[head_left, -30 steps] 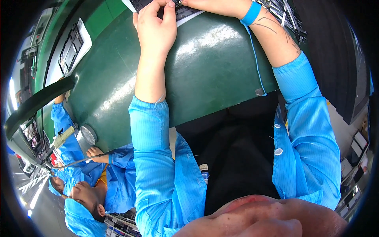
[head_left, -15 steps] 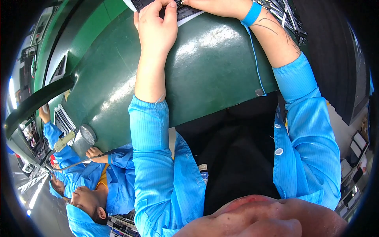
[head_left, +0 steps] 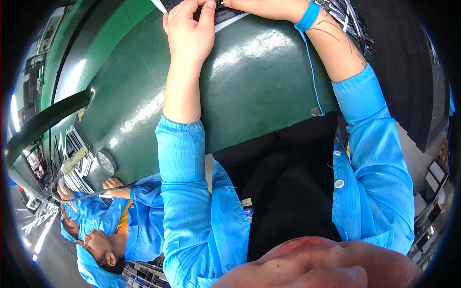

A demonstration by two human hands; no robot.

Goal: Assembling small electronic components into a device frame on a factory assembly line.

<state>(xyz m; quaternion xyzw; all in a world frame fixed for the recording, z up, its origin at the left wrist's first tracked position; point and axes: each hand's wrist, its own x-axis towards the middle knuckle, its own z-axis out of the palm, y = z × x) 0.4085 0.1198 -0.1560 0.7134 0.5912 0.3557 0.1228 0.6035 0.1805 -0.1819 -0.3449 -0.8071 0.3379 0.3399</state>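
At the top edge lies a dark flat panel (head_left: 229, 13) with small circuit-like parts and a pale edge, partly cut off by the picture. My left hand (head_left: 192, 36) rests on its left part, fingers bent and closed, thumb pointing away from me. From the right my right hand (head_left: 273, 8) reaches over the panel, its fingers close together near the left thumb. What lies between the right fingertips is too small and cropped to make out. A blue wrist strap (head_left: 308, 17) circles my right wrist, and its cord (head_left: 312, 72) runs down to the table edge.
The green table (head_left: 249, 96) carries a heap of thin dark and silver strips (head_left: 348, 24) beyond my right wrist. At left are a round metal mesh disc (head_left: 106, 162), a curved black tube (head_left: 48, 120) and stacked pale strips (head_left: 77, 139). A co-worker (head_left: 139, 230) in blue sits left.
My hands have barely moved. At left, the co-worker's outstretched hand has drawn back toward the body, and a dark flat piece near the black tube is no longer there.
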